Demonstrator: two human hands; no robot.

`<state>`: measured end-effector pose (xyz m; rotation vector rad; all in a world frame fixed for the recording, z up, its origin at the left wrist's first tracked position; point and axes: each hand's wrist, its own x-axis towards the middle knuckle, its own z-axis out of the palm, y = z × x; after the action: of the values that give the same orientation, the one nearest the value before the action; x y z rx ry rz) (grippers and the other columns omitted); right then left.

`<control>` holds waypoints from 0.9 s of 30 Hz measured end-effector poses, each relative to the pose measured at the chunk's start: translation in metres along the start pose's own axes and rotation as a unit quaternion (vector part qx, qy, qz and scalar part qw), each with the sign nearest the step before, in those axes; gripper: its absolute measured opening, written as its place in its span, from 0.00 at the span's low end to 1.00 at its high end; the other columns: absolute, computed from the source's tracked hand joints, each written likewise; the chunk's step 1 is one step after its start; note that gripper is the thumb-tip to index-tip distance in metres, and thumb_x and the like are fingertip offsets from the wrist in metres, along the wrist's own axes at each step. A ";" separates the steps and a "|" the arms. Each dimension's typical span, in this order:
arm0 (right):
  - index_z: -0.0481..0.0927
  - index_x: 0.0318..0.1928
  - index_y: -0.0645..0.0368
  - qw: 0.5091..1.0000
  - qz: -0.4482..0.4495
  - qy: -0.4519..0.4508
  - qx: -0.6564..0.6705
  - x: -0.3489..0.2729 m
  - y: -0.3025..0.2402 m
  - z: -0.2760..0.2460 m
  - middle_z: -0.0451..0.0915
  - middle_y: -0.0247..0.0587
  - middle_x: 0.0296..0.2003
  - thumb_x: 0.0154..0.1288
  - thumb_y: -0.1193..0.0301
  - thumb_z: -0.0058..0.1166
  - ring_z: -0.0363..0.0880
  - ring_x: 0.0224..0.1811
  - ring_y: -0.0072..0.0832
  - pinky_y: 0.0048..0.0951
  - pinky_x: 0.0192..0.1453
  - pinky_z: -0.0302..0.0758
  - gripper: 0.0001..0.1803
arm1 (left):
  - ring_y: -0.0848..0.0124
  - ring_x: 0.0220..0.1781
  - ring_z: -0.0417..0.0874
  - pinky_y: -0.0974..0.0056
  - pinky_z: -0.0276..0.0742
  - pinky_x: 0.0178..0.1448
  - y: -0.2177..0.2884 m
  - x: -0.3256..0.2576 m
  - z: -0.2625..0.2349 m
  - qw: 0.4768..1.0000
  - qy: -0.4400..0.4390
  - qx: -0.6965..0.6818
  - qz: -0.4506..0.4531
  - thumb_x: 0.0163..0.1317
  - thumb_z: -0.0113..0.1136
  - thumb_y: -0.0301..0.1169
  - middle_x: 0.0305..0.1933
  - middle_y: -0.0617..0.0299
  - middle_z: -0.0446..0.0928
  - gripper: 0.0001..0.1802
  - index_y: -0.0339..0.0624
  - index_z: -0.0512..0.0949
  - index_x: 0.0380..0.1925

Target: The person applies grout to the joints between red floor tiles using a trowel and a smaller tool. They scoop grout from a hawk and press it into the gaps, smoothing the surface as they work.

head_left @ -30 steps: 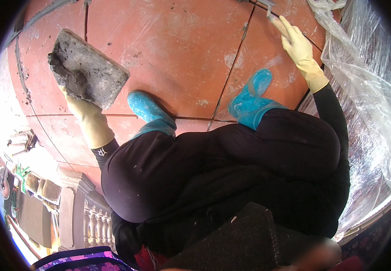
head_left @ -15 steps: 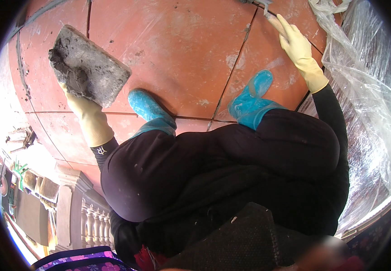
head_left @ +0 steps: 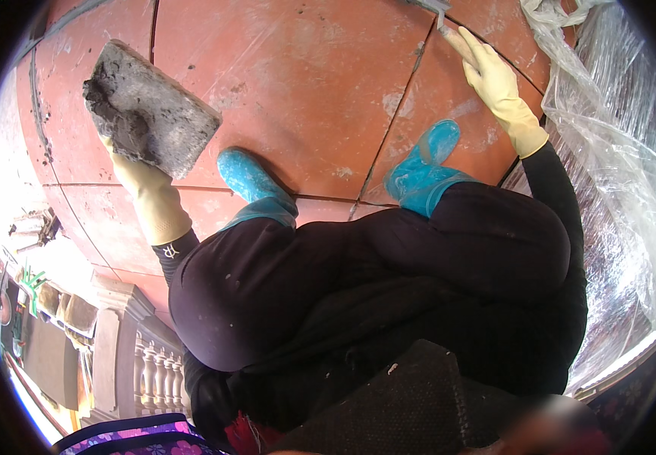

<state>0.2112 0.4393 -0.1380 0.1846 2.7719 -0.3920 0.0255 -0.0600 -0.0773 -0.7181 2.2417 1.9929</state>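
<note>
Slightly farther left than before in the head view, the right hand point(head_left: 495, 85) closes its fingers along one metal tool point(head_left: 441, 17). One grey board point(head_left: 182, 125), bearing one mortar heap point(head_left: 126, 127), covers the left hand point(head_left: 132, 168), whose fingers' openness I cannot tell; two blue boots point(head_left: 248, 174) stand between.

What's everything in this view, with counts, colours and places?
Tiles: several, red, underfoot
Board: one, grey, upper left
Mortar: one lump, dark grey, on the board
Trowel: one, grey and tan, top right
Plastic: count unclear, clear, right side
Balustrade: one, pale, lower left
Clutter: several, mixed colours, far left
Cloth: count unclear, purple floral, bottom left
Boots: two, turquoise, middle
Clothes: several, black, lower middle
Left grip: one, yellow-gloved, under the board
Right grip: one, yellow-gloved, on the trowel
</note>
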 end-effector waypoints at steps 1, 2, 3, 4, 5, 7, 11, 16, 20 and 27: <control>0.60 0.75 0.37 1.000 0.000 0.005 0.006 0.001 0.000 0.000 0.78 0.49 0.47 0.65 0.70 0.56 0.80 0.49 0.50 0.43 0.51 0.77 0.39 | 0.61 0.71 0.70 0.54 0.60 0.77 0.004 0.001 0.002 0.999 0.018 -0.013 -0.044 0.72 0.53 0.48 0.72 0.57 0.70 0.33 0.45 0.68 0.72; 0.61 0.75 0.38 1.000 0.002 0.005 0.002 0.002 -0.001 0.000 0.78 0.49 0.48 0.65 0.70 0.56 0.80 0.50 0.50 0.43 0.52 0.77 0.39 | 0.61 0.71 0.70 0.53 0.60 0.77 0.006 -0.001 0.003 0.999 0.002 -0.011 -0.050 0.71 0.54 0.47 0.72 0.57 0.70 0.33 0.46 0.67 0.72; 0.61 0.75 0.38 1.000 0.008 0.003 -0.001 0.003 -0.002 0.000 0.78 0.49 0.48 0.65 0.70 0.56 0.80 0.50 0.50 0.42 0.52 0.77 0.38 | 0.61 0.72 0.70 0.53 0.59 0.78 0.008 -0.002 0.003 0.997 0.021 -0.024 -0.069 0.71 0.54 0.46 0.72 0.57 0.69 0.33 0.46 0.67 0.72; 0.61 0.75 0.38 1.000 0.013 0.001 -0.004 0.003 -0.005 0.000 0.78 0.49 0.49 0.65 0.70 0.56 0.80 0.50 0.50 0.42 0.52 0.77 0.38 | 0.61 0.72 0.69 0.53 0.60 0.78 0.008 -0.002 0.005 0.997 0.018 -0.022 -0.068 0.71 0.54 0.46 0.72 0.57 0.69 0.33 0.47 0.67 0.72; 0.61 0.75 0.38 1.000 0.006 0.007 0.003 0.003 -0.007 0.000 0.78 0.49 0.49 0.65 0.69 0.56 0.80 0.50 0.50 0.42 0.52 0.77 0.38 | 0.61 0.72 0.69 0.53 0.60 0.78 0.009 -0.002 0.005 0.999 0.018 -0.006 -0.039 0.71 0.54 0.46 0.72 0.57 0.69 0.33 0.47 0.67 0.73; 0.60 0.75 0.38 1.000 0.005 0.010 0.018 0.001 -0.014 -0.001 0.78 0.49 0.49 0.66 0.69 0.56 0.80 0.50 0.50 0.43 0.52 0.78 0.38 | 0.61 0.72 0.69 0.53 0.60 0.78 0.007 -0.002 0.005 0.999 0.008 -0.010 -0.038 0.71 0.54 0.46 0.73 0.57 0.69 0.33 0.47 0.66 0.73; 0.60 0.76 0.38 1.000 -0.005 -0.022 -0.003 0.002 -0.026 0.002 0.79 0.48 0.50 0.66 0.68 0.56 0.80 0.49 0.50 0.44 0.50 0.79 0.39 | 0.60 0.72 0.68 0.52 0.60 0.77 0.000 0.001 0.002 1.000 -0.001 0.003 0.001 0.71 0.54 0.46 0.73 0.56 0.68 0.33 0.47 0.66 0.73; 0.60 0.75 0.38 1.000 0.004 -0.006 -0.009 0.014 -0.028 -0.001 0.79 0.47 0.51 0.66 0.68 0.56 0.81 0.49 0.49 0.44 0.50 0.79 0.38 | 0.60 0.73 0.68 0.52 0.60 0.77 -0.004 -0.001 -0.003 0.999 -0.012 0.014 0.031 0.70 0.54 0.46 0.74 0.56 0.67 0.34 0.47 0.65 0.73; 0.62 0.74 0.41 1.000 -0.011 0.001 0.022 0.019 -0.029 -0.014 0.79 0.49 0.51 0.66 0.67 0.55 0.80 0.51 0.50 0.44 0.53 0.78 0.36 | 0.59 0.73 0.67 0.52 0.60 0.77 -0.006 -0.004 -0.008 0.997 -0.027 0.032 0.070 0.70 0.54 0.45 0.74 0.56 0.67 0.34 0.47 0.64 0.74; 0.63 0.73 0.46 0.999 -0.030 -0.009 0.034 0.022 -0.039 -0.019 0.79 0.52 0.52 0.65 0.66 0.54 0.80 0.51 0.52 0.46 0.54 0.77 0.35 | 0.59 0.73 0.68 0.52 0.60 0.77 -0.013 0.007 -0.010 0.999 -0.018 0.004 0.033 0.70 0.55 0.45 0.74 0.56 0.66 0.35 0.47 0.64 0.74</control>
<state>0.1781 0.4100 -0.1183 0.1151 2.7524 -0.5021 0.0268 -0.0719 -0.0904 -0.6110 2.2806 2.0085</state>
